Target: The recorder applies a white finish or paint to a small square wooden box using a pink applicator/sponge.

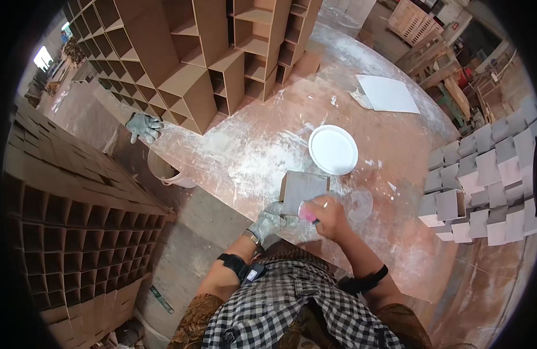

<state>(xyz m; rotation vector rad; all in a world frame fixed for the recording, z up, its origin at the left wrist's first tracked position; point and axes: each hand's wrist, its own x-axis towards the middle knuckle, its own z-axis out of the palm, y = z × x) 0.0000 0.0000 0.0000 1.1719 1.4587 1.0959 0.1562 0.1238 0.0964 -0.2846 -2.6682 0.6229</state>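
A small cardboard box with a grey face on top stands at the near edge of the work table, in front of me. My left hand, in a dusty grey glove, grips the box at its near left corner. In my bare right hand is a small tool, pink and whitish with a dark end, held over the right side of the grey face. Its exact kind is hidden by the fingers. Just beyond the box lies a round white dish.
White smears mark the table. Cardboard compartment boxes stand at the far left, near a loose grey glove. A bucket sits below that edge. Grey-and-white boxes are stacked right; a white sheet lies far right. More cardboard rises left.
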